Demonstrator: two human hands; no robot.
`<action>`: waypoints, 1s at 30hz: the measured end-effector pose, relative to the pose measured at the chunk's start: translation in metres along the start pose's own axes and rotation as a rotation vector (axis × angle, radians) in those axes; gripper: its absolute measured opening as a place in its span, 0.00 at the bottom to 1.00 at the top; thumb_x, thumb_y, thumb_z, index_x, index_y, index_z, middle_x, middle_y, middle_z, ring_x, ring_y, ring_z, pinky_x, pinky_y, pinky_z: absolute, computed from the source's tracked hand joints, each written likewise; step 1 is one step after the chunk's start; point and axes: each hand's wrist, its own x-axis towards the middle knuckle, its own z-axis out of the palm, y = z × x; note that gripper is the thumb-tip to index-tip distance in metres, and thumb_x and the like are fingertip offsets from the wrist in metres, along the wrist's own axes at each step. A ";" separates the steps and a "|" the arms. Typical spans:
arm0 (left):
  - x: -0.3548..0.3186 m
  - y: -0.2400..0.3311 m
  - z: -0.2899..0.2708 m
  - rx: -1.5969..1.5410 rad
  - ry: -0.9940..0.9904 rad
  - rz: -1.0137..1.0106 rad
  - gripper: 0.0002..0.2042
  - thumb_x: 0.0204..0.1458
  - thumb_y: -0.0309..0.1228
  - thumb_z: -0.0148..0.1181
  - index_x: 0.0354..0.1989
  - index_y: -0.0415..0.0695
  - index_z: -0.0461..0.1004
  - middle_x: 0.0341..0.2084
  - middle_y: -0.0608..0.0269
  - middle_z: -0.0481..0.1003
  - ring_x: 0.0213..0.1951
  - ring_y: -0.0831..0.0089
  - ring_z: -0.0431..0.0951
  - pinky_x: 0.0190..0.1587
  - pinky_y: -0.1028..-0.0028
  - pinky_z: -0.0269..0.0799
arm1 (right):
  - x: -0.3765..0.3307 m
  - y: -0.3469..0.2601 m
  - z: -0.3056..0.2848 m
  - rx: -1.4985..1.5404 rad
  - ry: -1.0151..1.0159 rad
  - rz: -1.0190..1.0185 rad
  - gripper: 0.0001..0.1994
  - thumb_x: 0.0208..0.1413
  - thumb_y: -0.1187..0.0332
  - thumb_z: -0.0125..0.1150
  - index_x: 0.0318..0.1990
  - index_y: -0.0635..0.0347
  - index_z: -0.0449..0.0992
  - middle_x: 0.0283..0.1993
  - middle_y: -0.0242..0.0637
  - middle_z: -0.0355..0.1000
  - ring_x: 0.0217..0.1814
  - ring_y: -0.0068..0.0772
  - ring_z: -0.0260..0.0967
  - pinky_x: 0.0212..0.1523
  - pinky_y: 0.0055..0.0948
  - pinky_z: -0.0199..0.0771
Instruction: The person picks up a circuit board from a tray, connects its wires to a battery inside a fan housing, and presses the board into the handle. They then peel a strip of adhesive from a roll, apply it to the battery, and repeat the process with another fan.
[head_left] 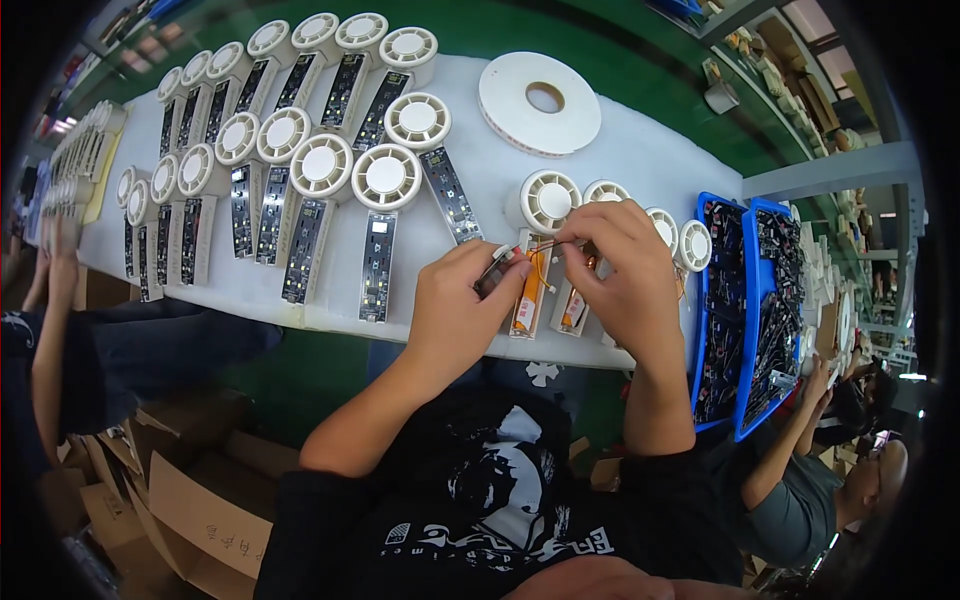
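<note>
My left hand (pixel 452 305) is closed on a dark circuit board (pixel 490 278), whose end near the fingertips shows a small red and white part. Thin wires (pixel 546 244) run from there to my right hand (pixel 632 272), which pinches them between thumb and forefinger. Just beyond my hands lies a white handheld fan (pixel 549 202) with a round slotted head. Its open handle (pixel 526 312) shows an orange-wrapped part and yellow wires. Another open handle (pixel 570 312) lies beside it, partly behind my right hand. The far end of the board is covered by my left fingers.
Several white fans with black boards in their handles (pixel 376 265) stand in rows on the left of the white table (pixel 455 90). A large white tape roll (pixel 540 103) lies at the back. Blue trays (pixel 722 300) of dark boards are at right. Other people sit on both sides; cardboard boxes (pixel 205 520) lie below left.
</note>
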 end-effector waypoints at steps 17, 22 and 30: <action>-0.001 0.010 0.006 0.004 0.065 -0.013 0.07 0.52 0.25 0.67 0.36 0.35 0.79 0.24 0.56 0.75 0.20 0.67 0.75 0.26 0.70 0.70 | -0.007 0.002 0.010 0.405 -0.094 0.103 0.13 0.46 0.84 0.70 0.41 0.63 0.84 0.37 0.37 0.79 0.38 0.31 0.74 0.34 0.24 0.72; -0.004 0.009 0.001 -0.019 0.027 -0.040 0.09 0.55 0.25 0.64 0.43 0.35 0.80 0.23 0.59 0.74 0.20 0.74 0.72 0.25 0.73 0.68 | -0.003 0.005 0.013 0.242 -0.015 -0.099 0.11 0.45 0.84 0.70 0.37 0.62 0.84 0.40 0.37 0.81 0.42 0.29 0.74 0.32 0.23 0.73; -0.013 0.005 -0.013 -0.332 -0.078 -0.250 0.14 0.62 0.26 0.54 0.54 0.36 0.76 0.25 0.69 0.72 0.22 0.83 0.65 0.25 0.79 0.61 | -0.002 0.005 0.016 0.303 -0.023 -0.116 0.08 0.43 0.82 0.70 0.30 0.61 0.78 0.40 0.35 0.82 0.40 0.27 0.73 0.29 0.23 0.72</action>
